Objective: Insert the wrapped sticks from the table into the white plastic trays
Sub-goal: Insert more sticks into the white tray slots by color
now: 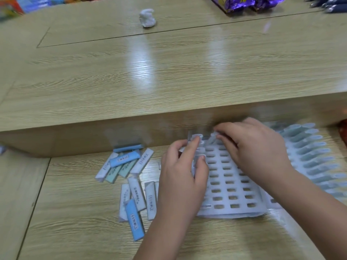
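1. Both forearms reach in from the near edge. The left hand (185,171) pinches a pale wrapped stick (195,140) between thumb and curled fingers, at the far left corner of the flat white plastic tray (231,186) with its rows of oblong slots.
2. At that same corner the right hand (257,152) curls its fingertips down, but blur hides whether it holds anything, so I cannot tell.
3. I judge the sticks light, stiff and slick in their film. They are best pinched by the long sides near the top, leaving the lower end free for the slot. The thin tray may slide or flex and wants steadying.
4. Loose wrapped sticks (129,166) in white, blue and green lie heaped on the light wooden table (75,222) just left of the tray. A second tray (309,160), full of sticks, sits just beside it on the right.
5. A raised wooden ledge (131,128) stands right behind the tray and crowds the far row. A crumpled white tissue (147,17) and purple foil packets (242,2) lie well apart on top of it.
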Demonstrator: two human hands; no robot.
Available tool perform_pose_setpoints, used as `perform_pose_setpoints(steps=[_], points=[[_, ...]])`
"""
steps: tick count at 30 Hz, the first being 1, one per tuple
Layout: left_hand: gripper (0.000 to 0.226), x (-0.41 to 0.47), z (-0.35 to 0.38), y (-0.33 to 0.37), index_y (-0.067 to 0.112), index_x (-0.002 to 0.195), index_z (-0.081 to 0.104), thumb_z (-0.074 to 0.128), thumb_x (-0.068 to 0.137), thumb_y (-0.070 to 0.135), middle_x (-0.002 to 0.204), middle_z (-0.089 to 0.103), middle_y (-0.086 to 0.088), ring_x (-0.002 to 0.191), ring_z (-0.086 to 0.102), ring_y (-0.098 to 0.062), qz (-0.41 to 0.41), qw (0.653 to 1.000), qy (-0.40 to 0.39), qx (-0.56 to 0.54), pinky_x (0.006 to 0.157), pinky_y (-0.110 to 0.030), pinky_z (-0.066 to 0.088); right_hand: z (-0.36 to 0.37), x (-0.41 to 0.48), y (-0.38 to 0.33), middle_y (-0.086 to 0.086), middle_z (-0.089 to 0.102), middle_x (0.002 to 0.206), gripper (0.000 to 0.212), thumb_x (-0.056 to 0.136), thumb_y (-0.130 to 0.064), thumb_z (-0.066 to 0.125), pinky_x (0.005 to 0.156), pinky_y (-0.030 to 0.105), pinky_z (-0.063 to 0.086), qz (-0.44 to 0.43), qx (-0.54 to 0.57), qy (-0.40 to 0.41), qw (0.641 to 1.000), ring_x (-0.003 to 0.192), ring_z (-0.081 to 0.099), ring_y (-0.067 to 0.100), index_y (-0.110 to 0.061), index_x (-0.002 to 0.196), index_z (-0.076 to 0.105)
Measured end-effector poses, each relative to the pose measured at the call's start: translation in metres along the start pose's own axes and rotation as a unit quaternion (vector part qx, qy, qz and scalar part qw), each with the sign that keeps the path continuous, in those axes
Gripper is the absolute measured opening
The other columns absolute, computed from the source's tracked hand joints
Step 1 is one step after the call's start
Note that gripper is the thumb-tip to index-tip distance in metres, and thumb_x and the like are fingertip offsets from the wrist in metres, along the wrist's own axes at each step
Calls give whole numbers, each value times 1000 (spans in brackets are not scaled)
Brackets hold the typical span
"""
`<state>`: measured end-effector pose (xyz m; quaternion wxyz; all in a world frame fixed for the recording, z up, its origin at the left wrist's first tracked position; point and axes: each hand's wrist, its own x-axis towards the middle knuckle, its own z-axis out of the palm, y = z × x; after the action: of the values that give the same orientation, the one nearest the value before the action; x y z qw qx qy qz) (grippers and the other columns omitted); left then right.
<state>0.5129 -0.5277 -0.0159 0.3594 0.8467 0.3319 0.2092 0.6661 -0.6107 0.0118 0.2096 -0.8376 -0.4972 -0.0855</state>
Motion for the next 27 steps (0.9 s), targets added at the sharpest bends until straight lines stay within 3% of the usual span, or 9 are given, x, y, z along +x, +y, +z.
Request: perform_pose_setpoints(steps=[3, 7, 10, 12, 14, 16, 20, 23, 27], points=[[43, 0, 0, 4, 37, 142, 51, 53, 99, 34, 132, 43, 13, 126, 41, -3, -9, 1000, 10, -6, 102, -27, 43, 4, -5, 0, -1, 71, 78, 9, 89, -23, 69, 50, 35, 49, -40, -58, -19, 997, 77, 60, 28, -18, 91, 76], [47, -4, -9, 9, 42, 143, 42, 45, 97, 51, 130, 41, 19, 115, 49, 0, -25, 999, 29, -16, 91, -26, 51, 8, -11, -2, 12, 69, 95, 22, 90, -22, 67, 57, 41, 51, -72, -111, 1, 991, 82, 57, 36, -10, 107, 74], [39, -9, -36, -15, 40, 132, 52, 47, 95, 49, 122, 46, 22, 105, 56, -4, -72, 993, 89, 2, 80, -33, 56, 2, -16, -14, 11, 67, 104, 31, 94, -24, 58, 64, 41, 51, -47, -70, 41, 996, 88, 57, 35, -9, 118, 70], [30, -11, -59, -43, 36, 121, 62, 52, 93, 39, 114, 47, 20, 100, 58, -6, -113, 984, 132, 47, 75, -35, 54, 1, -16, -37, 6, 67, 102, 26, 92, -22, 59, 66, 36, 47, -54, -14, 54, 997, 89, 58, 31, -10, 111, 72], [29, -10, -79, -70, 28, 118, 66, 57, 91, 29, 107, 49, 13, 99, 57, -13, -137, 973, 148, 110, 73, -31, 47, 9, -9, -67, 2, 69, 99, 19, 86, -14, 68, 70, 36, 47, -117, 38, 24, 992, 87, 60, 29, -12, 104, 73], [28, -7, -93, -89, 21, 118, 69, 63, 90, 20, 106, 54, 4, 101, 56, -22, -143, 970, 130, 150, 75, -33, 45, 24, 2, -96, -2, 68, 102, 27, 81, -10, 75, 70, 36, 52, -173, 47, -55, 982, 91, 62, 27, -17, 106, 72], [35, -10, -104, -106, 21, 122, 65, 66, 88, 22, 115, 53, -2, 107, 51, -25, -143, 967, 95, 186, 87, -39, 48, 64, 27, -124, -7, 51, 121, 36, 93, -12, 52, 85, 40, 52, -184, 11, -213, 960, 111, 52, 21, -30, 124, 52], [35, -13, -109, -117, 19, 123, 64, 65, 89, 27, 114, 52, -3, 106, 49, -24, -157, 960, 130, 193, 82, -34, 42, 82, 35, -129, -6, 51, 120, 28, 97, -20, 48, 78, 37, 51, -196, -42, -224, 954, 106, 51, 21, -30, 122, 52], [29, -11, -112, -127, 17, 117, 68, 61, 93, 31, 116, 56, -5, 108, 48, -25, -201, 953, 107, 200, 80, -36, 43, 85, 35, -132, -5, 59, 111, 23, 91, -31, 59, 67, 34, 47, -203, -78, -226, 950, 97, 55, 22, -27, 114, 59]])
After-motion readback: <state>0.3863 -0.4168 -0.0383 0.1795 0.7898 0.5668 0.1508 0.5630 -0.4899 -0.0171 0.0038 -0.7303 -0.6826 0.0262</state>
